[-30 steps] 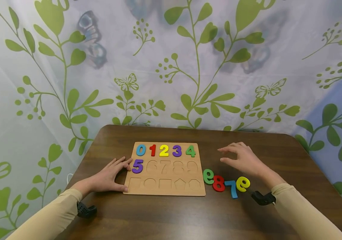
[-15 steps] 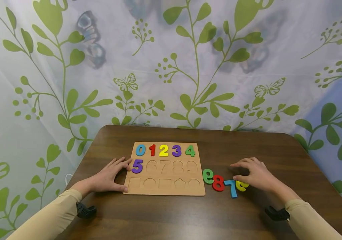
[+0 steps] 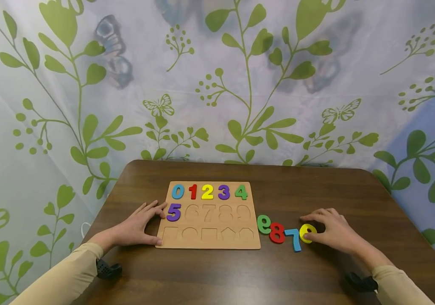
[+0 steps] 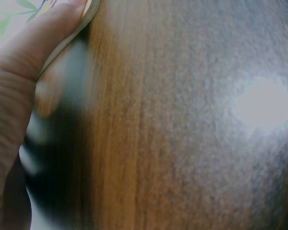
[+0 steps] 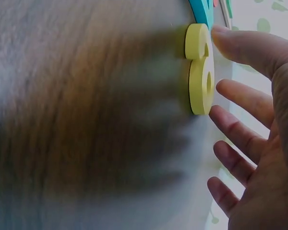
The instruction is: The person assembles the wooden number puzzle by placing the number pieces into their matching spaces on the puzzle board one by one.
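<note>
My left hand [image 3: 136, 226] rests at the left side of a wooden number puzzle board [image 3: 211, 243], with the thumb at its lower left corner and the fingers by the purple 5 [image 3: 174, 212]. My right hand [image 3: 333, 231] hovers with parted fingers over a yellow number piece [image 3: 307, 228], shaped like a 6 or 9. In the head view the thumb overlaps its lower part; the right wrist view shows fingertips close beside the yellow piece [image 5: 201, 86]. Left of it lie a blue 7 [image 3: 294, 239], a red 8 [image 3: 277, 233] and a green number piece [image 3: 263, 224].
The board's top row holds the blue 0 [image 3: 177, 192], red 1 [image 3: 193, 192], yellow 2 [image 3: 207, 192], purple 3 [image 3: 224, 192] and green 4 [image 3: 241, 192]. Several cut-outs below are bare. A leaf-patterned curtain [image 3: 187, 84] hangs behind the brown table [image 3: 210, 277].
My right hand has moved right and down from above the table onto the yellow piece. The left hand has stayed at the board.
</note>
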{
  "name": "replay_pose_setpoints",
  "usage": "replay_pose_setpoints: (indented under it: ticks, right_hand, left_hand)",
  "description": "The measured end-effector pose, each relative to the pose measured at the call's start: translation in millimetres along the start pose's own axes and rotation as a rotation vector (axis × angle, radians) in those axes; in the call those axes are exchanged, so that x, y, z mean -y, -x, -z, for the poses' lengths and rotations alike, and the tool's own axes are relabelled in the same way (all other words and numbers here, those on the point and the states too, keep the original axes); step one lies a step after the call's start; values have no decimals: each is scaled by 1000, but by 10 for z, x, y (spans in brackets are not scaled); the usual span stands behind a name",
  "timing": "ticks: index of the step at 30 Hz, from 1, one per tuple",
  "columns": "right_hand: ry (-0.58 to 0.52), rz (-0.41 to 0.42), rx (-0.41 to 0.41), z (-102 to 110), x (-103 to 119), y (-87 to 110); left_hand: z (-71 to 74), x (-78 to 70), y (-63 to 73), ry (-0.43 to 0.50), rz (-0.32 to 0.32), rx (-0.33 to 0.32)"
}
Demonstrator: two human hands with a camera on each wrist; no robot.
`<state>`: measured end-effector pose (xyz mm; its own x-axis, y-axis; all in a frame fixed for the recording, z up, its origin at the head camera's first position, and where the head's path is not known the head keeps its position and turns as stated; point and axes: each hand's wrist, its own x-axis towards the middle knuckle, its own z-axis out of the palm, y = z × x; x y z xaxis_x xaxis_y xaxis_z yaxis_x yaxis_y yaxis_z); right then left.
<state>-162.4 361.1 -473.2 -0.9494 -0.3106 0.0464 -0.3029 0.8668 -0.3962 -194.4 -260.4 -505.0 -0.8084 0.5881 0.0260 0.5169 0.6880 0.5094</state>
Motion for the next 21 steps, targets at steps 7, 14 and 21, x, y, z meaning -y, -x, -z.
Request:
replay_pose_setpoints:
  ticks: [7, 14, 21]
  right_hand:
    - [9, 45, -15, -67, 17, -22]
    - [45, -14, -33, -25, -58, 26]
    - [95, -33, -48, -41, -72, 48]
  left_hand:
    - [-5, -6, -3, -3, 4, 2]
    - [-13, -11, -5, 2, -1, 1]
    - [-10, 9, -6, -2, -7, -6]
